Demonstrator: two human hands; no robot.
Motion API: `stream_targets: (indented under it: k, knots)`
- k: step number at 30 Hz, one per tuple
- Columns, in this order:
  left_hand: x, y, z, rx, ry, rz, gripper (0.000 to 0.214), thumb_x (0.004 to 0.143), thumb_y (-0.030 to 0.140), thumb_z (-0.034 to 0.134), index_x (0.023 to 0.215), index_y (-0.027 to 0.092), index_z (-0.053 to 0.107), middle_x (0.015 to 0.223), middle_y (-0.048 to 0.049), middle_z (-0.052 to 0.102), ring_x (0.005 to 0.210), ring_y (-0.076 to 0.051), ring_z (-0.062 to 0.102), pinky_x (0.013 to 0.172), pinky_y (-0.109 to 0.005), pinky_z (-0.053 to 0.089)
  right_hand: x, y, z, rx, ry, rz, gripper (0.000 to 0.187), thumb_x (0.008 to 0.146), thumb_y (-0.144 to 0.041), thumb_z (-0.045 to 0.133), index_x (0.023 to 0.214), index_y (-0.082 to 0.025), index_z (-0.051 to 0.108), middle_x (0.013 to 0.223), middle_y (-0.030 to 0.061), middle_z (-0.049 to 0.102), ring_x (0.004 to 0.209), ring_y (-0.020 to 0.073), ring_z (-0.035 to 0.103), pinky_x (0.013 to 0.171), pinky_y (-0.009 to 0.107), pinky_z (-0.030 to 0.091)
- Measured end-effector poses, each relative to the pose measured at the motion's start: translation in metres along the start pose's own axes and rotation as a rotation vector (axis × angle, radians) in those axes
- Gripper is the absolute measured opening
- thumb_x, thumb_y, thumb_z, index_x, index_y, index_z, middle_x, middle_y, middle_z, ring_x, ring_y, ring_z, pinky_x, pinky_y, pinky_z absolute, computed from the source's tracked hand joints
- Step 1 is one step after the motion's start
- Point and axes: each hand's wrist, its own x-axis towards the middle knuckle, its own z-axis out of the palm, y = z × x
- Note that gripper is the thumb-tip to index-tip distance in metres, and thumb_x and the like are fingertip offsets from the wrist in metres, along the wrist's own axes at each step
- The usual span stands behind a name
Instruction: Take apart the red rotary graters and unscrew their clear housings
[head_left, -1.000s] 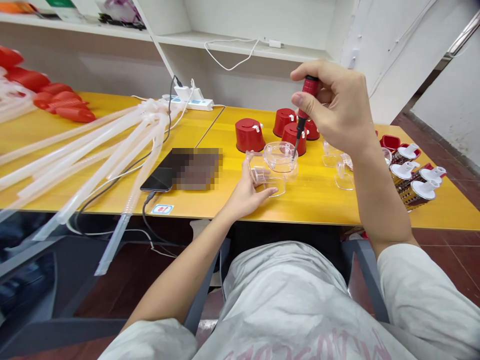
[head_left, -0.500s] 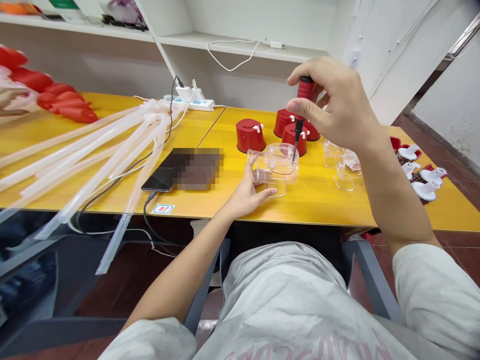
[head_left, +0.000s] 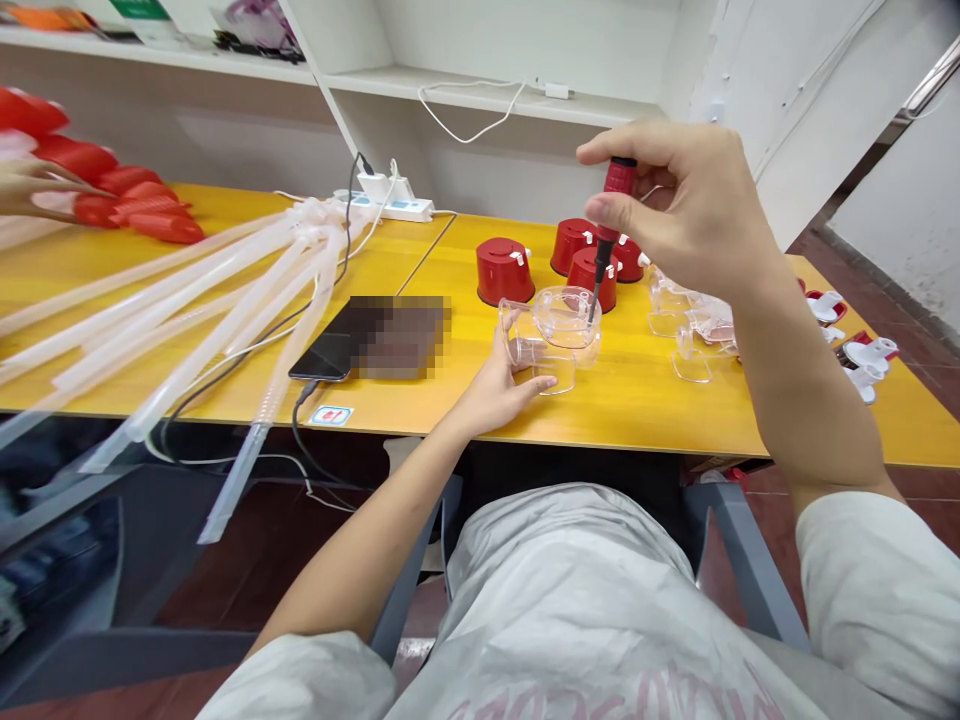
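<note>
Right hand (head_left: 679, 215) is clenched round a screwdriver (head_left: 619, 178) (red handle), thumb & forefinger pinching it up high. The tip points down into the rim of a clear plastic housing (head_left: 561, 318) just below the fingers. Left hand (head_left: 501, 385) grasps the housing's near side, fingers (head_left: 540, 381) curled at its base, steadying it on the yellow worktop (head_left: 645, 410). Red cups (head_left: 504, 270) stand just beyond the housing, and more clear parts (head_left: 686, 350) lie under the right wrist. A phone (head_left: 330, 355) w/ cable sits left of the left hand. Can't tell if the tip sits in a screw, too small. Risk, imo: with a high grip and slick plastic the tip could skid off, scratching the housing or jabbing the left fingers close by.
</note>
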Motion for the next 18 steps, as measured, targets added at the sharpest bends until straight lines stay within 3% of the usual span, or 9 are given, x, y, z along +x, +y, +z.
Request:
stream_targets:
  k: [3,5,8,11,13,16,18]
  knots:
    - [0.0,0.001,0.0,-0.008,-0.008,-0.003,0.136,0.094,0.055,0.1,0.193,0.031,0.009,0.169,-0.0253,0.063,0.151,-0.045,0.075,0.136,-0.08,0.05,0.003,0.004,-0.003,0.15,-0.128,0.004,0.048,0.09,-0.04,0.094,0.137,-0.039,0.085,0.12,0.0048,0.088,0.107,0.0314,0.084,0.1,0.053,0.073]
    - [0.0,0.0,0.0,-0.014,-0.008,-0.009,0.136,0.094,0.053,0.1,0.193,0.03,0.01,0.165,-0.0247,0.066,0.153,-0.046,0.074,0.137,-0.081,0.048,0.002,0.002,-0.003,0.121,-0.164,0.024,0.047,0.094,-0.044,0.09,0.14,-0.039,0.081,0.119,0.0049,0.088,0.111,0.0332,0.085,0.097,0.052,0.073]
    - [0.0,-0.002,0.0,-0.023,0.002,-0.014,0.137,0.092,0.05,0.101,0.193,0.029,0.011,0.155,-0.0229,0.072,0.151,-0.046,0.075,0.137,-0.082,0.047,-0.002,-0.006,0.0,-0.083,-0.054,0.007,0.026,0.102,-0.053,0.087,0.12,-0.035,0.082,0.112,0.0042,0.085,0.11,0.0314,0.082,0.097,0.048,0.069]
    - [-0.001,-0.003,0.0,-0.038,0.001,-0.008,0.136,0.093,0.05,0.101,0.193,0.03,0.011,0.152,-0.0215,0.073,0.148,-0.045,0.076,0.137,-0.082,0.048,-0.001,-0.008,0.004,-0.193,0.05,0.009,0.022,0.099,-0.056,0.089,0.104,-0.035,0.082,0.101,0.0035,0.082,0.098,0.0285,0.077,0.097,0.049,0.067]
    - [-0.001,-0.003,0.0,-0.037,0.001,-0.008,0.135,0.093,0.05,0.101,0.193,0.031,0.012,0.151,-0.0205,0.074,0.147,-0.044,0.076,0.137,-0.081,0.049,0.004,-0.002,0.004,-0.046,0.017,0.037,0.026,0.091,-0.054,0.094,0.108,-0.036,0.083,0.097,0.0032,0.082,0.089,0.0273,0.077,0.091,0.051,0.068]
    - [-0.001,-0.004,-0.001,-0.018,0.004,-0.012,0.134,0.093,0.051,0.101,0.192,0.031,0.013,0.152,-0.021,0.072,0.148,-0.045,0.075,0.135,-0.081,0.05,0.011,0.009,0.0,0.217,-0.102,0.071,0.05,0.076,-0.052,0.102,0.12,-0.037,0.082,0.108,0.0064,0.088,0.099,0.0324,0.083,0.088,0.053,0.07]
    - [0.0,-0.006,-0.001,-0.013,0.001,-0.011,0.133,0.094,0.053,0.1,0.192,0.03,0.013,0.154,-0.0219,0.072,0.148,-0.045,0.075,0.135,-0.081,0.05,0.01,0.01,-0.002,0.16,-0.123,0.068,0.045,0.085,-0.055,0.098,0.124,-0.037,0.083,0.119,0.0072,0.089,0.11,0.0348,0.084,0.093,0.055,0.071]
